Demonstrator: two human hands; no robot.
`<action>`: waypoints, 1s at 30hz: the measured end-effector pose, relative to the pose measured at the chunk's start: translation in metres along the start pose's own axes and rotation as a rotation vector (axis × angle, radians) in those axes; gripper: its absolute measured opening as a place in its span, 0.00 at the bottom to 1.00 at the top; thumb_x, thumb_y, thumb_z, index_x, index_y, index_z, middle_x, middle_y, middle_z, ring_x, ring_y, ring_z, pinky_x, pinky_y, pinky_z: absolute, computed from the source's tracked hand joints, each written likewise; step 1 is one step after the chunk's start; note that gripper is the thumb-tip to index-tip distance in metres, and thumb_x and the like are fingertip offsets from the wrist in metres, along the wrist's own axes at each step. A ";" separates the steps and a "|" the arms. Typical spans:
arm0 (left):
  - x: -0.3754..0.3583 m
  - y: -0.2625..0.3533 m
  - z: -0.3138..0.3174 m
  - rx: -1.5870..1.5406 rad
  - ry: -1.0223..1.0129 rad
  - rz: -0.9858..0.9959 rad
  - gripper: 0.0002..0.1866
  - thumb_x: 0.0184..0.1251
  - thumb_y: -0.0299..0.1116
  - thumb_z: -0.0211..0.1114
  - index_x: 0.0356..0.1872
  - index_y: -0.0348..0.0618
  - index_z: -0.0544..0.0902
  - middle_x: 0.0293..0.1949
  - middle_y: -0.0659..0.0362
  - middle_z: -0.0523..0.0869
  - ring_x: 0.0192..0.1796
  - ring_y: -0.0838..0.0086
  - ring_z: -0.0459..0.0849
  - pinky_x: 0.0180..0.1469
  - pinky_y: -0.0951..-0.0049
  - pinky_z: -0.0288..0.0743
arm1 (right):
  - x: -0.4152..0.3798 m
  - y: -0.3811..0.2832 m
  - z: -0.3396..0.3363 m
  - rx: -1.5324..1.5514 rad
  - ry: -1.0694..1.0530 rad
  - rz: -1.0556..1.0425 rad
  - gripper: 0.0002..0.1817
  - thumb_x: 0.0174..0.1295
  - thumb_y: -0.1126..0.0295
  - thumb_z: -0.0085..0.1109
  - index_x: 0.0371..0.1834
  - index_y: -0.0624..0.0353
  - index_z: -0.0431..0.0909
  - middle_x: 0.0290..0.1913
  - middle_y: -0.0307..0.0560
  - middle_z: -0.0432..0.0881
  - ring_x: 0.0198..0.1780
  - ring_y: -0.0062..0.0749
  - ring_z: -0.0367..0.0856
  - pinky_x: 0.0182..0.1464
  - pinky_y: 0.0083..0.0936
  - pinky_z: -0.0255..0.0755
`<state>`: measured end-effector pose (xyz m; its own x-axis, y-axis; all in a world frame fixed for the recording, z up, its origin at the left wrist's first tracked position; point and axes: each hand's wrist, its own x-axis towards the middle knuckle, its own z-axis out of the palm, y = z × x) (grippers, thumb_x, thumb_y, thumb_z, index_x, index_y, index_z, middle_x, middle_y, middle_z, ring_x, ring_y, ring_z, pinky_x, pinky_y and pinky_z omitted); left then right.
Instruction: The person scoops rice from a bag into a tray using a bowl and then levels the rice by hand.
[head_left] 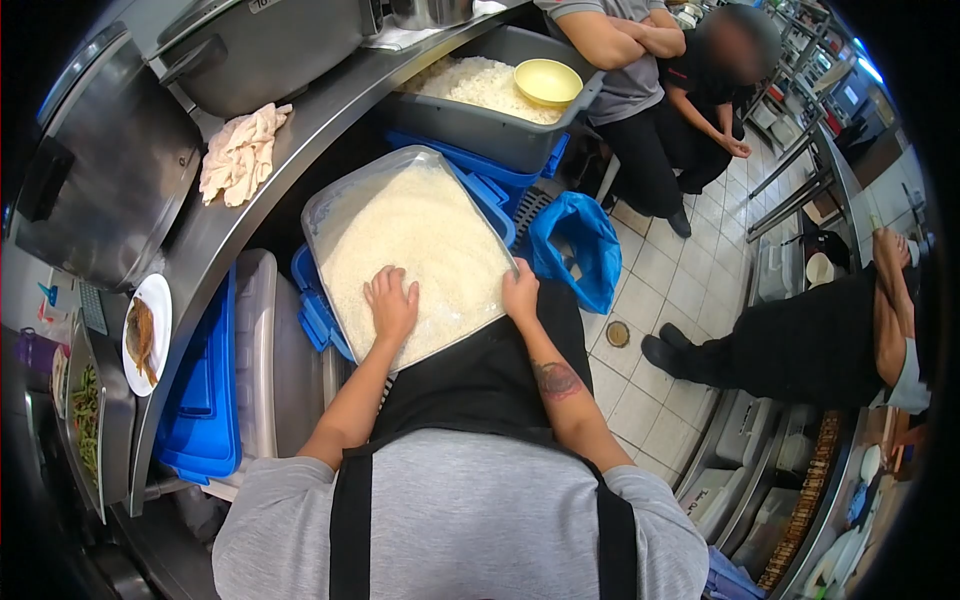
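Observation:
A wide square tray (316,212) with shiny, clear-looking walls sits in front of my body, tilted a little. Pale uncooked rice grains (410,215) cover most of its bottom. My left hand (392,305) lies on the rice near the close side, fingers spread and nothing held. At the tray's right corner, my right hand (520,291) grips the rim, thumb on top; the fingers underneath are hidden. Blue-lidded bins (318,310) show beneath and around the tray; what exactly bears its weight is hidden.
Beyond stands a grey tub (470,125) of white rice with a yellow bowl (548,82). A blue bag (575,250) hangs open at right. The steel counter (290,150) on the left holds pots, a cloth (245,155) and a plated fish (140,335). Several people are nearby.

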<state>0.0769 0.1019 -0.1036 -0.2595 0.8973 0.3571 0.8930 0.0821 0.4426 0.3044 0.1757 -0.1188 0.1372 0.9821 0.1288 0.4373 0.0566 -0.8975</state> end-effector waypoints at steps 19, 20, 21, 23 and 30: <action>0.024 0.000 -0.010 0.167 -0.019 0.063 0.24 0.59 0.38 0.64 0.55 0.41 0.72 0.63 0.47 0.64 0.69 0.52 0.57 0.67 0.32 0.42 | -0.001 -0.006 -0.002 -0.017 -0.017 0.057 0.17 0.57 0.71 0.50 0.49 0.61 0.77 0.41 0.65 0.82 0.47 0.57 0.81 0.52 0.41 0.72; 0.036 -0.004 -0.012 0.238 -0.035 0.123 0.26 0.59 0.39 0.64 0.58 0.42 0.71 0.66 0.46 0.61 0.71 0.51 0.54 0.66 0.30 0.40 | -0.001 -0.007 -0.002 -0.020 -0.034 0.052 0.17 0.57 0.71 0.50 0.49 0.61 0.77 0.41 0.65 0.82 0.47 0.57 0.81 0.52 0.41 0.72; 0.047 -0.011 -0.009 0.241 -0.033 0.104 0.26 0.59 0.39 0.64 0.58 0.42 0.71 0.66 0.46 0.61 0.71 0.51 0.54 0.66 0.30 0.40 | 0.000 -0.007 -0.002 -0.018 -0.027 0.053 0.17 0.57 0.71 0.50 0.50 0.61 0.77 0.41 0.65 0.82 0.47 0.57 0.81 0.52 0.40 0.72; 0.073 -0.029 -0.001 0.266 0.058 0.043 0.32 0.58 0.45 0.65 0.63 0.43 0.68 0.68 0.46 0.59 0.72 0.51 0.52 0.66 0.29 0.40 | 0.000 -0.003 0.000 -0.013 0.001 0.014 0.16 0.57 0.72 0.50 0.49 0.61 0.77 0.40 0.65 0.82 0.46 0.58 0.81 0.50 0.43 0.73; 0.125 -0.060 0.005 0.222 -0.046 -0.113 0.40 0.55 0.56 0.64 0.68 0.52 0.64 0.70 0.50 0.59 0.72 0.53 0.53 0.67 0.34 0.45 | 0.001 -0.003 -0.001 -0.001 -0.032 0.027 0.18 0.56 0.72 0.48 0.50 0.63 0.77 0.41 0.65 0.82 0.48 0.55 0.81 0.52 0.39 0.72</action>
<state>-0.0073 0.2114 -0.0900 -0.3499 0.8953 0.2757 0.9193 0.2717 0.2847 0.3037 0.1760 -0.1159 0.1203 0.9886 0.0908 0.4350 0.0297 -0.8999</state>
